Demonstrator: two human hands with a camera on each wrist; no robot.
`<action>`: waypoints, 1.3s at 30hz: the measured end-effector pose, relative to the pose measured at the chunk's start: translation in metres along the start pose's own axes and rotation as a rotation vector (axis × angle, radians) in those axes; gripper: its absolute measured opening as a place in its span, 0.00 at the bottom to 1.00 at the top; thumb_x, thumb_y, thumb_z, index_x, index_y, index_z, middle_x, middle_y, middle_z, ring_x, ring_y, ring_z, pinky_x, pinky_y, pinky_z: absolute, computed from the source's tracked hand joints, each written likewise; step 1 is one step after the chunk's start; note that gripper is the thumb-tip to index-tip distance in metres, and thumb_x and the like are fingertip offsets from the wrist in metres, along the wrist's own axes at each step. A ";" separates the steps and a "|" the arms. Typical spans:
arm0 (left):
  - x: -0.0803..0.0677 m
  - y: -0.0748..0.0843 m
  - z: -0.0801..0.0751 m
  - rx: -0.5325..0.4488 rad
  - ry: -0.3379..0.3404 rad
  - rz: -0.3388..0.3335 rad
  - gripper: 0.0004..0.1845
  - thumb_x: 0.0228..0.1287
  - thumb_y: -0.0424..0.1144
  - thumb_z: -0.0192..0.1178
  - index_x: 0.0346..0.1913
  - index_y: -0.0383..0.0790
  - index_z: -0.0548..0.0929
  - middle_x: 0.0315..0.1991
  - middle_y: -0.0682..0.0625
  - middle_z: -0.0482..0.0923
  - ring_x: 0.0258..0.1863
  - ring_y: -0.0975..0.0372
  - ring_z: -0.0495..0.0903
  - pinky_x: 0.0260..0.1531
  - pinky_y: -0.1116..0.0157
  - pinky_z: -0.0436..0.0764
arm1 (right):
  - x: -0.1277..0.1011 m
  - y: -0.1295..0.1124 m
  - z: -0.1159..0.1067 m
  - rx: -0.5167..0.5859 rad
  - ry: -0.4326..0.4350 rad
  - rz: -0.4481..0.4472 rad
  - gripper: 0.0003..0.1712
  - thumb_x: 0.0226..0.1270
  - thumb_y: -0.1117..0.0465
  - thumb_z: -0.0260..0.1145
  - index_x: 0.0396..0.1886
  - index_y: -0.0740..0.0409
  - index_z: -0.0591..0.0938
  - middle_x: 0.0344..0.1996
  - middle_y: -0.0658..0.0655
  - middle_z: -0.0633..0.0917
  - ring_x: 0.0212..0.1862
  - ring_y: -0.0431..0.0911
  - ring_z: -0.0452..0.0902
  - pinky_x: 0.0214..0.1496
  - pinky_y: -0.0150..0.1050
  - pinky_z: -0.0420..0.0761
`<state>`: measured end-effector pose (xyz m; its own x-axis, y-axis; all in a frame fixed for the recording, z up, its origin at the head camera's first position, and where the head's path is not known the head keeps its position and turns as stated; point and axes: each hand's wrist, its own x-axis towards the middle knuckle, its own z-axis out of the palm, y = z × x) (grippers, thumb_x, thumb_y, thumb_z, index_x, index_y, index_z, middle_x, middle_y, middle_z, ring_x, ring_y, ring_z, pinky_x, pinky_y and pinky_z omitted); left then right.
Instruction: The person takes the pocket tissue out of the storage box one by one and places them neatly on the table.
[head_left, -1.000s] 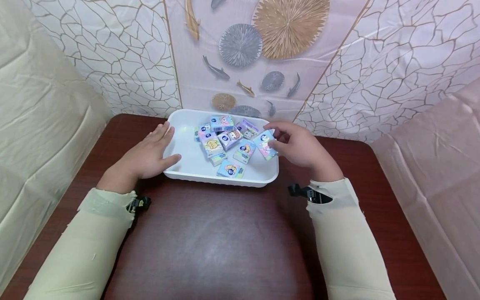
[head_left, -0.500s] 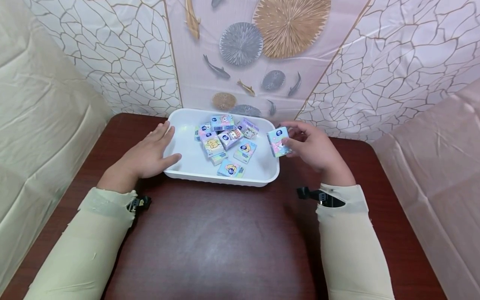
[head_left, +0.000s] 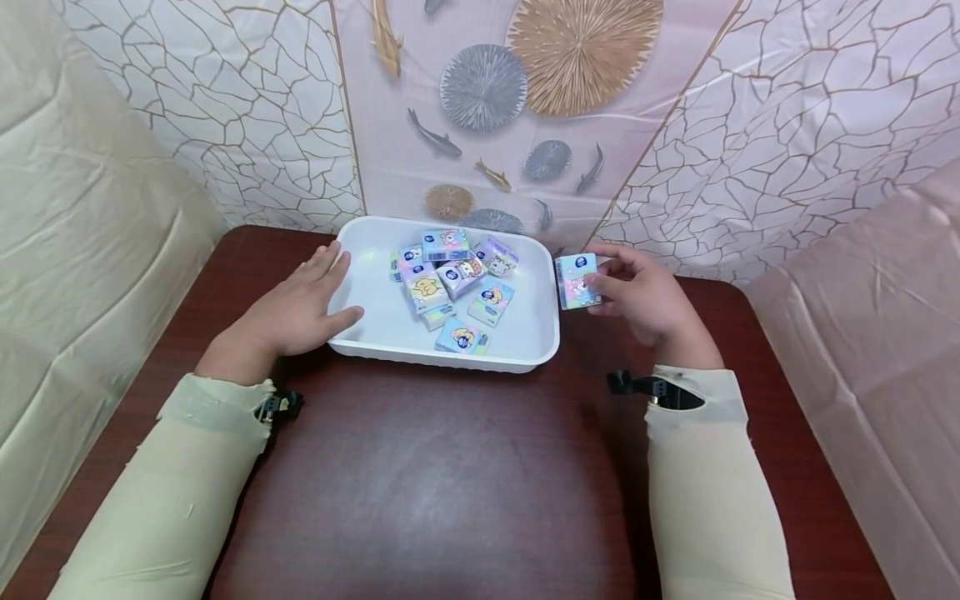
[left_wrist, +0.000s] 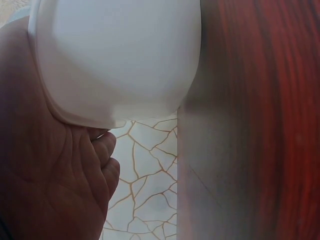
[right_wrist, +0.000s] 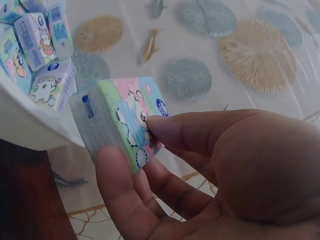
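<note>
A white plastic tray (head_left: 367, 321) stands at the back of the table with several small cartoon-printed tissue packs in it, among them a yellow-and-purple tissue pack (head_left: 426, 288) and a blue tissue pack (head_left: 461, 337). My left hand (head_left: 296, 312) rests on the tray's left rim, fingers extended; the left wrist view shows its palm against the tray wall (left_wrist: 125, 60). Just beyond the right rim, my right hand (head_left: 637, 296) pinches a blue and pink tissue pack (head_left: 577, 282) between thumb and fingers. In the right wrist view this held tissue pack (right_wrist: 132, 110) is tilted, its clear-wrapped end showing.
The dark red wooden table (head_left: 427, 475) extends in front of the tray and to both sides. A patterned cloth backdrop (head_left: 262, 108) hangs close behind the tray, and plain cloth (head_left: 862, 333) hangs along the right side.
My right hand has carried the blue and pink tissue pack rightward, from above the tray to just outside its right rim. The left hand has stayed on the left rim.
</note>
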<state>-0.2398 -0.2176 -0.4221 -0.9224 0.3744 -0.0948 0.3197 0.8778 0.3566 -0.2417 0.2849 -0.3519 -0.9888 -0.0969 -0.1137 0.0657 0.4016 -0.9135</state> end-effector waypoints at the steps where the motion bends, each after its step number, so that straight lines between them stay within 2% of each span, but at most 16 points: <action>1: 0.000 0.000 0.000 0.000 0.001 0.000 0.52 0.86 0.65 0.50 0.93 0.39 0.40 0.95 0.42 0.29 0.95 0.43 0.33 0.93 0.39 0.45 | 0.001 0.001 -0.001 0.008 0.004 0.006 0.32 0.84 0.65 0.69 0.83 0.49 0.77 0.54 0.57 0.76 0.50 0.48 0.83 0.49 0.43 0.96; 10: 0.000 0.000 0.000 0.000 -0.002 0.001 0.53 0.86 0.67 0.49 0.93 0.40 0.39 0.95 0.42 0.29 0.95 0.43 0.33 0.93 0.39 0.45 | 0.012 0.013 -0.008 0.041 0.008 0.091 0.31 0.86 0.63 0.67 0.84 0.49 0.74 0.59 0.58 0.76 0.51 0.49 0.87 0.51 0.43 0.96; 19: 0.000 0.001 -0.001 0.001 -0.003 0.000 0.53 0.85 0.67 0.49 0.93 0.39 0.40 0.95 0.42 0.30 0.95 0.42 0.34 0.93 0.40 0.45 | 0.027 0.026 -0.006 0.103 -0.001 0.170 0.34 0.86 0.62 0.67 0.86 0.51 0.72 0.62 0.56 0.76 0.51 0.47 0.85 0.52 0.42 0.95; 26: 0.000 0.000 -0.001 0.000 -0.009 -0.003 0.53 0.85 0.67 0.49 0.93 0.39 0.39 0.95 0.42 0.29 0.95 0.43 0.33 0.93 0.40 0.44 | 0.039 0.031 -0.001 0.120 -0.004 0.215 0.33 0.86 0.62 0.67 0.86 0.52 0.71 0.60 0.55 0.75 0.52 0.48 0.80 0.52 0.39 0.95; 33: 0.000 0.000 -0.001 0.001 -0.006 0.004 0.53 0.85 0.68 0.48 0.93 0.39 0.39 0.95 0.42 0.29 0.95 0.43 0.33 0.93 0.40 0.44 | 0.043 0.040 0.000 0.110 -0.013 0.271 0.34 0.87 0.62 0.65 0.87 0.52 0.70 0.65 0.60 0.79 0.54 0.48 0.83 0.54 0.39 0.94; 39: 0.000 -0.001 0.001 0.002 -0.003 0.004 0.53 0.85 0.68 0.47 0.93 0.40 0.39 0.95 0.43 0.29 0.95 0.44 0.33 0.93 0.40 0.44 | 0.049 0.056 0.001 0.139 -0.025 0.316 0.36 0.87 0.63 0.66 0.88 0.52 0.69 0.64 0.59 0.80 0.52 0.46 0.86 0.53 0.39 0.94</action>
<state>-0.2399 -0.2184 -0.4230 -0.9205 0.3787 -0.0962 0.3238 0.8771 0.3547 -0.2866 0.3017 -0.4089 -0.9133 -0.0102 -0.4072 0.3873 0.2879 -0.8759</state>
